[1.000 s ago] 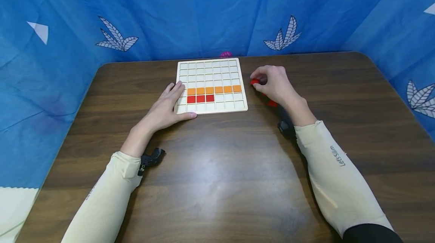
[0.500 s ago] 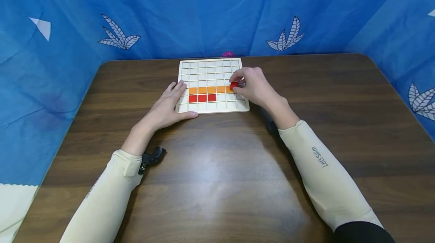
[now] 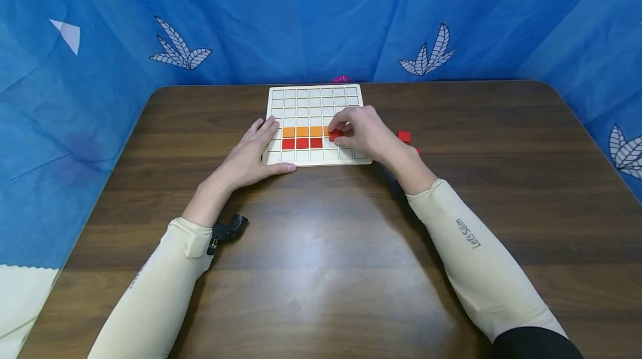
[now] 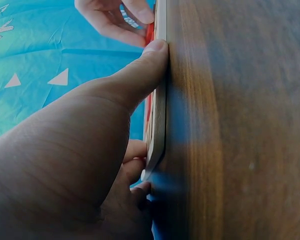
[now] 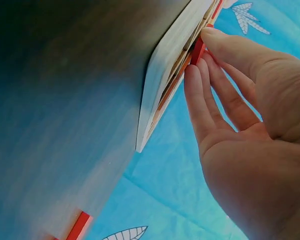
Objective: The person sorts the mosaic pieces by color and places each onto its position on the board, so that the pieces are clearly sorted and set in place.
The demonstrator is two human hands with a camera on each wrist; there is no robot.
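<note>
A pale board with a grid of square cells lies near the far edge of the table. Across it runs a row of orange tiles, partly covered by my right hand. Nearer to me are three red tiles side by side. Between thumb and fingertips my right hand pinches another red tile, just right of those three; in the right wrist view this tile is tilted against the grid. My left hand rests spread at the board's near left corner, thumb against the near edge.
Two loose red tiles lie on the table right of the board, one in full view and one mostly behind my right wrist. A blue patterned cloth hangs behind the brown table.
My right hand has carried a red tile leftward from the table onto the board, past the orange row's right end. The loose red tiles have come into view. My left hand stays put.
</note>
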